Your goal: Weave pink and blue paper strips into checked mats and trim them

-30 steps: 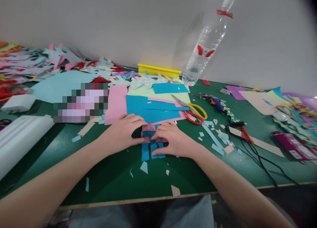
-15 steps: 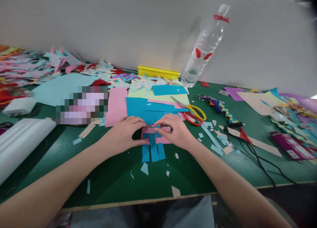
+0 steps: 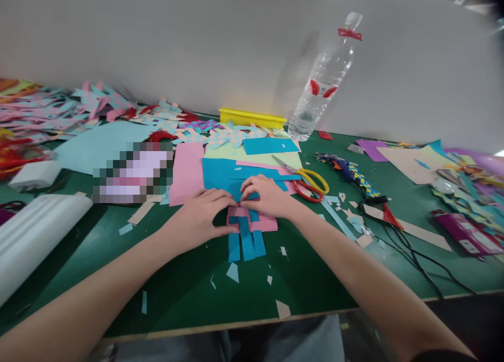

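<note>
Pink and blue paper strips [image 3: 247, 238] cross over and under each other near the front of the green table [image 3: 315, 278]. My left hand [image 3: 205, 215] is at their left side, its thumb and fingers closed on the upper left of the strips. My right hand [image 3: 263, 195] pinches at the top of the strips, its fingertips close to those of my left hand. The blue ends hang free toward the table's front edge. Behind my hands lie a blue sheet [image 3: 218, 173] and a pink sheet [image 3: 187, 173].
Scissors [image 3: 311, 181] lie right of the sheets. A clear bottle [image 3: 325, 81] leans against the wall behind. A white roll [image 3: 43, 236] and a white adapter [image 3: 34, 175] are at the left, a glue gun [image 3: 342, 168] and its black cable at the right. Paper scraps are scattered around.
My right hand has shifted a little left, nearer my left fingertips, and uncovers more of the pink strips at the right. The whole view has shifted slightly.
</note>
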`<state>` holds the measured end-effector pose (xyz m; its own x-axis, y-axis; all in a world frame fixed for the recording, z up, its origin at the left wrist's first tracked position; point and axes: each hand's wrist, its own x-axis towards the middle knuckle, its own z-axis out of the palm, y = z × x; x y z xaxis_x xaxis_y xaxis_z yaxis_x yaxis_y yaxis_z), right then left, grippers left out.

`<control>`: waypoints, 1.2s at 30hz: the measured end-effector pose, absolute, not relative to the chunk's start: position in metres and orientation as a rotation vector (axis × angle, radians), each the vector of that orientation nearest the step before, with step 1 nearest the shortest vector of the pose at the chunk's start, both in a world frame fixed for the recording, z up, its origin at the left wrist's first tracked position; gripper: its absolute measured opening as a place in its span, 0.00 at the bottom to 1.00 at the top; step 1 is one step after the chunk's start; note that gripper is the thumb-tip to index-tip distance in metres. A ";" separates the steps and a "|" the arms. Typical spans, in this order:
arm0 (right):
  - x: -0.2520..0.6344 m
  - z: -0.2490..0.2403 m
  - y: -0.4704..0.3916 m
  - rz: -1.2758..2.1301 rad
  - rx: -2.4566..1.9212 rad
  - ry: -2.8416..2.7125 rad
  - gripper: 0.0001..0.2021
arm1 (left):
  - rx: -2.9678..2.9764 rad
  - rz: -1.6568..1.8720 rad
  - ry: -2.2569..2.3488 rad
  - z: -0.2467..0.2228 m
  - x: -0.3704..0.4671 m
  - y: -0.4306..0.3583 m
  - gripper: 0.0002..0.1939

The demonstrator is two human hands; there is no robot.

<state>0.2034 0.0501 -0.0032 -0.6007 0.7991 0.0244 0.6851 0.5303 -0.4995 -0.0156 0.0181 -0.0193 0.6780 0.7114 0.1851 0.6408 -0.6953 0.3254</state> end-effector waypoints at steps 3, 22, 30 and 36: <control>0.204 -0.008 0.053 0.703 -1.220 -2.489 0.04 | 2.644 0.422 1.082 -0.017 -0.015 0.018 0.24; 0.204 -0.022 0.045 0.668 -1.212 -2.321 0.02 | 2.566 0.379 1.109 -0.012 -0.011 0.017 0.26; 0.214 0.015 0.033 0.337 -0.946 -2.247 0.05 | 2.557 0.430 1.147 -0.018 -0.015 0.019 0.30; 0.216 0.033 0.007 0.357 -1.045 -2.324 0.07 | 2.612 0.485 1.136 -0.025 -0.019 0.024 0.23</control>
<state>0.2161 0.0066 0.0329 -0.5384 0.7508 0.3826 0.6015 0.6604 -0.4495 -0.0187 0.0240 -0.0247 0.6401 0.7415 0.2008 0.6577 -0.6641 0.3555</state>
